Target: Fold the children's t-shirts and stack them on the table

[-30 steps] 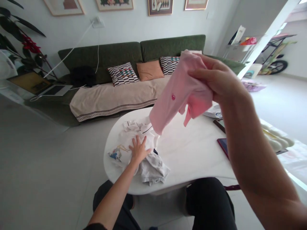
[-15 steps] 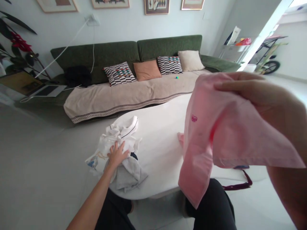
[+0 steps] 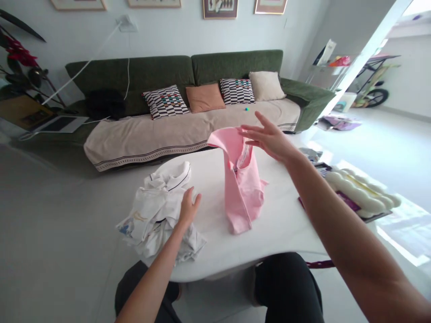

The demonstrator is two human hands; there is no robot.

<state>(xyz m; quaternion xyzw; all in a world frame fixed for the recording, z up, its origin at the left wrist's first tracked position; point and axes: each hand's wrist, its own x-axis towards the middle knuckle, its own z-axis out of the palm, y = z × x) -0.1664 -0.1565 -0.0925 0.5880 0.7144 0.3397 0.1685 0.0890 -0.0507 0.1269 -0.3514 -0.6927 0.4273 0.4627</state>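
So, nearest of all, lower than both hands, you get two knees in dark trousers [image 3: 289, 282] at the edge of a white table [image 3: 283, 220]. Left hand [image 3: 190, 206] is open and empty, thumb and fingers apart, over the right edge of a rumpled pile of white clothes [image 3: 148, 215]. Most of that heap sits left of the hand, with some under the wrist; can't tell if the skin touches it.

Right hand [image 3: 267, 137] is loosely open too, fingers spread at the top edge of a pink garment [image 3: 237, 193]. The cloth drops down and left from those fingertips, upright-ish over the table, between the two hands. Honestly can't tell whether a fingertip is touching it, but nothing's pinched.

Off to the right of the right forearm there's a cream, lumpy item [image 3: 362, 190] with a yellow strip. Past both hands comes a green sofa [image 3: 235, 65] with a beige throw [image 3: 168, 139], a tan cushion [image 3: 205, 98] and a cream cushion [image 3: 267, 85]. Farthest off, above the sofa, framed pictures [image 3: 220, 10] hang on the wall.
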